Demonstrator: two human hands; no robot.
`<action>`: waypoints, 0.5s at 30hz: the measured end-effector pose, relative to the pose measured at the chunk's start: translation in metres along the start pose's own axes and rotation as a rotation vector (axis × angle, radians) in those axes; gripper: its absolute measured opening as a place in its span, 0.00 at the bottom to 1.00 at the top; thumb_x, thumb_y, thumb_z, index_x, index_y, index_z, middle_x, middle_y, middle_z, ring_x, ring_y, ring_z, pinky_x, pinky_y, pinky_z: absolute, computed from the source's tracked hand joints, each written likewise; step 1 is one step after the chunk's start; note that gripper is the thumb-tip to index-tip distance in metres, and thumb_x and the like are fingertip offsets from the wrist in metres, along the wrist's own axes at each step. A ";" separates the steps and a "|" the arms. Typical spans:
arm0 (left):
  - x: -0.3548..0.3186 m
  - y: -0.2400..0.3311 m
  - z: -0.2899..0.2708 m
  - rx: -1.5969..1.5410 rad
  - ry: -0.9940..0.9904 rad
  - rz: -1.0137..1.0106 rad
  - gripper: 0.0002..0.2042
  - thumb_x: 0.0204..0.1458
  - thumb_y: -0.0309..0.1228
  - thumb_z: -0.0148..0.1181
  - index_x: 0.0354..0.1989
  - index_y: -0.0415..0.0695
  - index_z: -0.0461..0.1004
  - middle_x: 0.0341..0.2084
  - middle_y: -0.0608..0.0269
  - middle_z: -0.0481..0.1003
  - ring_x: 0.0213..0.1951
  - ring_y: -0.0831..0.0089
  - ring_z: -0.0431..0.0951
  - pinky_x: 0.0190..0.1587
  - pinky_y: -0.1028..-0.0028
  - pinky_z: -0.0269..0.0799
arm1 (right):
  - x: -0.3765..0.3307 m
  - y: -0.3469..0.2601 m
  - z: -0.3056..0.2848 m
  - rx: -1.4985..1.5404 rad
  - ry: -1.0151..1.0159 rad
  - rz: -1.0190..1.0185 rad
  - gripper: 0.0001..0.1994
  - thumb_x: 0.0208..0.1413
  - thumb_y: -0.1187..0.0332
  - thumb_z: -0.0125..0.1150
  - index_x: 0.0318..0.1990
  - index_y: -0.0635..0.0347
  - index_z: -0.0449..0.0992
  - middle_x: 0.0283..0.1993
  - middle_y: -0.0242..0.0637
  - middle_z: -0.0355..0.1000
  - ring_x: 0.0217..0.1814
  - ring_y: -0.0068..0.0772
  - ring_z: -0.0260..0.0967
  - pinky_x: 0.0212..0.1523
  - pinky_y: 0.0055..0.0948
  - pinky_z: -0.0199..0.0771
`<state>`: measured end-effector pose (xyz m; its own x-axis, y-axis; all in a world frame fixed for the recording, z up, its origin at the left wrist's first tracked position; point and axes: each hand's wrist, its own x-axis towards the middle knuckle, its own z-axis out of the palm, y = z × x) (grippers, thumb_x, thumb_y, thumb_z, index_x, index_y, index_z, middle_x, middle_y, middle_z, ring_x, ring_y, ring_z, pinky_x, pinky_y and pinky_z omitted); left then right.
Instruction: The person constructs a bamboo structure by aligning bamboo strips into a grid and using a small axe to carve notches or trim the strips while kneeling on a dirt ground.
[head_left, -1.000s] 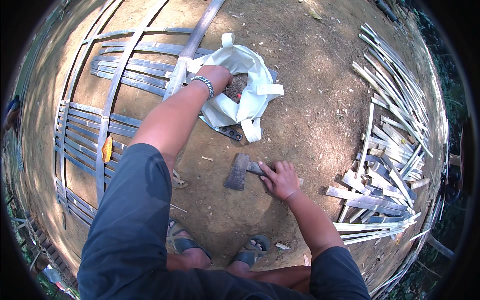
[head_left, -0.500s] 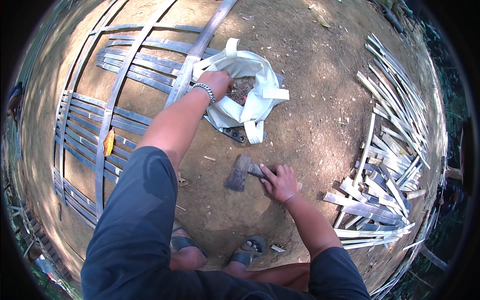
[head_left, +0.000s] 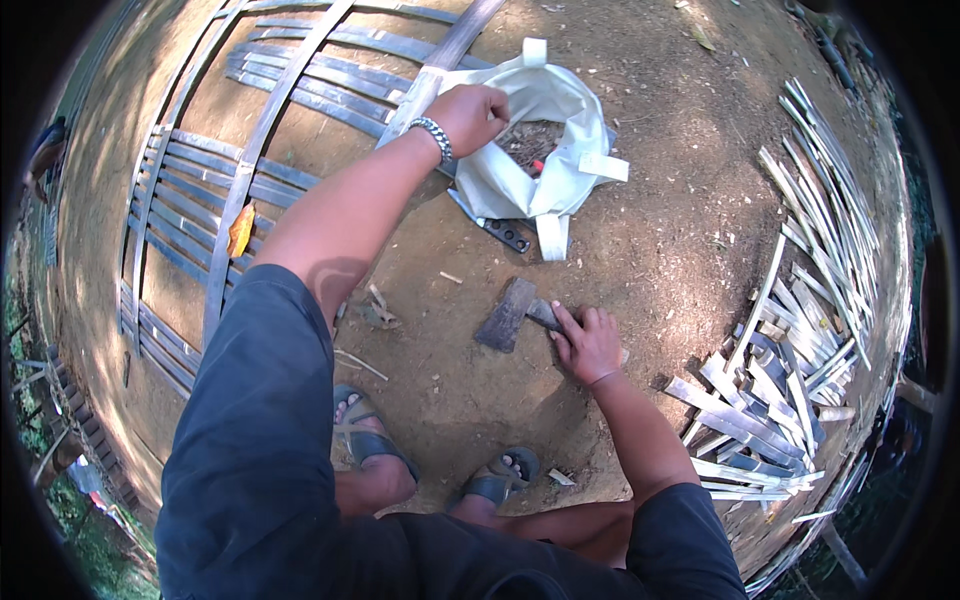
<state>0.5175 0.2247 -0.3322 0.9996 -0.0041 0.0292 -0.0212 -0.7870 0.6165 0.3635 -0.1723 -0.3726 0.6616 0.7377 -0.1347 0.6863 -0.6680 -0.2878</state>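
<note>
A white cloth bag [head_left: 475,180] stands on the dirt with its mouth wide open. Inside it lie dark small things and a bit of red [head_left: 538,165]. My left hand [head_left: 468,120], with a chain bracelet at the wrist, is over the bag's left rim. Its fingers are curled together, and what they hold is hidden. Nearer to me, my right hand [head_left: 588,345] is closed round the handle of a hatchet [head_left: 507,316], whose blade rests on the ground pointing left.
On the left lies a lattice of dark flat strips [head_left: 262,140] with an orange leaf [head_left: 240,231] on it. A heap of split strips [head_left: 755,405] covers the right side. A dark bar with holes [head_left: 506,234] lies beside the bag. My sandalled feet [head_left: 365,430] are below.
The view has shifted, so the bag and hatchet appear higher and further right. My left hand has lifted slightly away from the bag's mouth. My right hand keeps its hold on the hatchet.
</note>
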 end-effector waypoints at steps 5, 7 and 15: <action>-0.081 0.007 -0.080 -0.149 0.161 -0.131 0.10 0.53 0.37 0.70 0.36 0.44 0.84 0.31 0.61 0.84 0.31 0.72 0.82 0.38 0.70 0.77 | -0.010 0.008 0.006 -0.073 0.051 -0.018 0.29 0.57 0.56 0.66 0.68 0.40 0.72 0.47 0.41 0.68 0.50 0.46 0.67 0.52 0.44 0.67; -0.130 -0.018 -0.100 -0.372 0.271 -0.228 0.09 0.55 0.34 0.70 0.39 0.41 0.84 0.29 0.68 0.81 0.31 0.81 0.77 0.37 0.76 0.75 | -0.007 0.008 0.010 -0.072 0.068 -0.024 0.29 0.57 0.56 0.67 0.68 0.41 0.71 0.48 0.42 0.68 0.50 0.47 0.67 0.53 0.45 0.67; -0.355 -0.097 -0.071 -0.359 0.560 -0.769 0.09 0.56 0.34 0.69 0.40 0.41 0.84 0.29 0.64 0.82 0.33 0.75 0.80 0.38 0.72 0.76 | -0.005 0.013 0.019 -0.042 -0.010 -0.026 0.30 0.58 0.58 0.66 0.67 0.55 0.67 0.54 0.49 0.67 0.56 0.56 0.65 0.59 0.50 0.66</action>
<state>0.1629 0.3461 -0.3462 0.5936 0.7872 -0.1671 0.5265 -0.2229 0.8205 0.3639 -0.1830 -0.3937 0.6405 0.7555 -0.1378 0.7151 -0.6522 -0.2516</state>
